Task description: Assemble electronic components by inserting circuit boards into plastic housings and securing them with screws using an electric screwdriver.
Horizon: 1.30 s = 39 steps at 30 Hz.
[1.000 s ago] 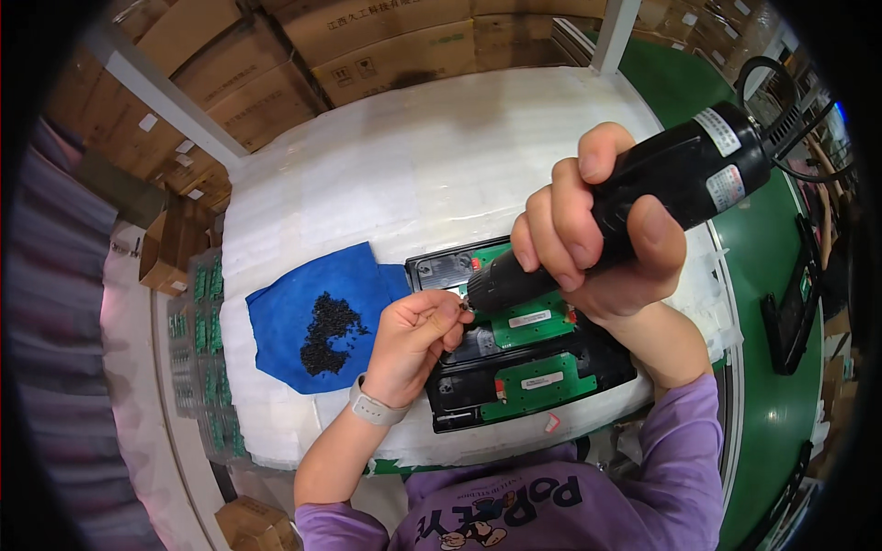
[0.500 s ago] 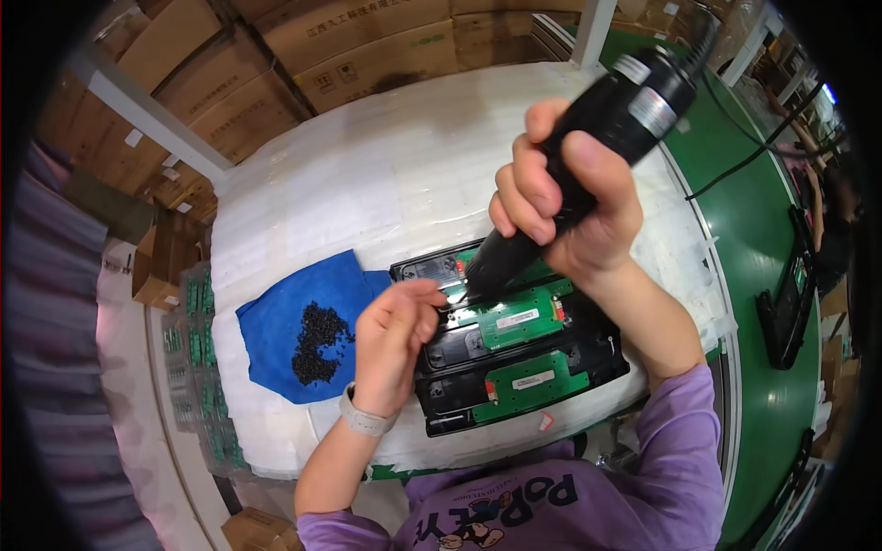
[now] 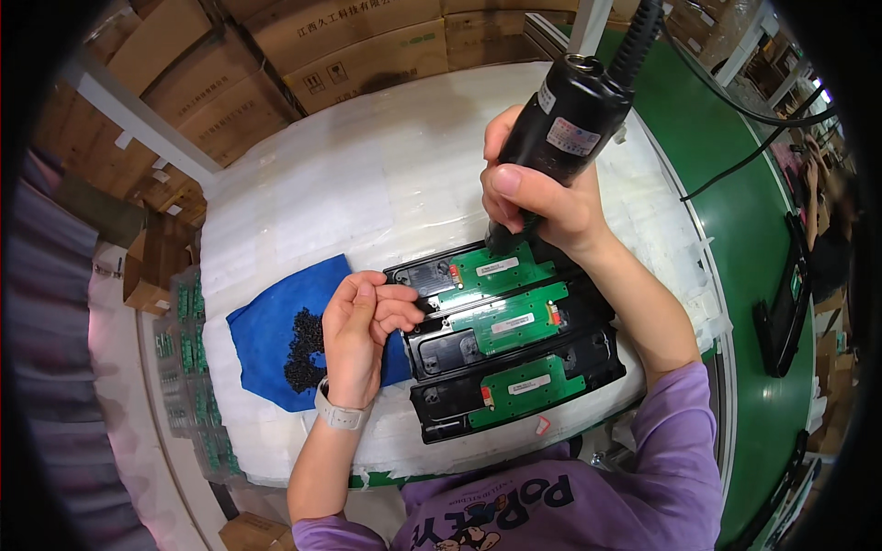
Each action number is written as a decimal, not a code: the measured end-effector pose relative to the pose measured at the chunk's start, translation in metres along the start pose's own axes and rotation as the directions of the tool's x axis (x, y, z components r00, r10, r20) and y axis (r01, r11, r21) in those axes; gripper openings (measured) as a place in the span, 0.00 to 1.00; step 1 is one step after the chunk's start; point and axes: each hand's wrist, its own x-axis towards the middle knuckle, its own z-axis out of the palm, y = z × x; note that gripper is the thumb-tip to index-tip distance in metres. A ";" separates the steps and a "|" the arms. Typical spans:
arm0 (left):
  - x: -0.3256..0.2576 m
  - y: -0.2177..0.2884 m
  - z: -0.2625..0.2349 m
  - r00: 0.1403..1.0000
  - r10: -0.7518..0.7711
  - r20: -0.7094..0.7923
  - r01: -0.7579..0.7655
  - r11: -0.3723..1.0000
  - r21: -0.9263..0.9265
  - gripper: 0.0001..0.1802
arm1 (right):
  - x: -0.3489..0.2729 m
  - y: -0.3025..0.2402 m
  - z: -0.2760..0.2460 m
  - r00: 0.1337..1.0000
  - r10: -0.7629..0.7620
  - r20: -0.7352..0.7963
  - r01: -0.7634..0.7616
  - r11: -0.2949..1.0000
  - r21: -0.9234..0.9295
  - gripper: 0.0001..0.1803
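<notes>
My right hand (image 3: 556, 197) grips a black corded electric screwdriver (image 3: 574, 101), its nose pointing down at the far edge of the upper green circuit board (image 3: 487, 273). The bit's tip is hidden. That board sits in a long black plastic housing (image 3: 424, 275); two similar housings with green boards lie nearer me. Over the housings' left ends hovers my left hand (image 3: 358, 321), fingers curled and thumb against the index finger. Whatever they hold, if anything, is too small to make out. Left of it, a blue cloth (image 3: 262, 321) carries a pile of small black screws (image 3: 303, 358).
White sheeting covers the table (image 3: 395, 119). Cardboard boxes (image 3: 358, 55) are stacked beyond it. More green boards (image 3: 188, 367) stand in trays at the left edge. On the right runs a green surface (image 3: 744, 303) with a black housing (image 3: 781, 294); the screwdriver's cable (image 3: 634, 46) rises away.
The screwdriver has moved from the upper housing's left part to the far edge of its board and now stands more upright. My left hand has drawn back to the left.
</notes>
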 end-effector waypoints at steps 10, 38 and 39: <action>0.005 0.001 -0.001 0.996 -0.054 -0.074 0.053 0.998 -0.023 0.09 | 0.003 0.007 0.011 1.000 0.028 0.002 -0.028 0.994 -0.104 0.13; 0.004 -0.007 -0.004 0.994 -0.103 0.038 0.104 0.994 -0.017 0.09 | -0.007 -0.018 0.004 0.984 0.069 0.164 -0.089 0.989 0.115 0.14; 0.002 -0.006 -0.003 0.990 -0.127 0.056 0.129 0.991 -0.034 0.09 | -0.009 -0.017 0.003 0.986 -0.022 0.168 -0.018 0.973 0.230 0.17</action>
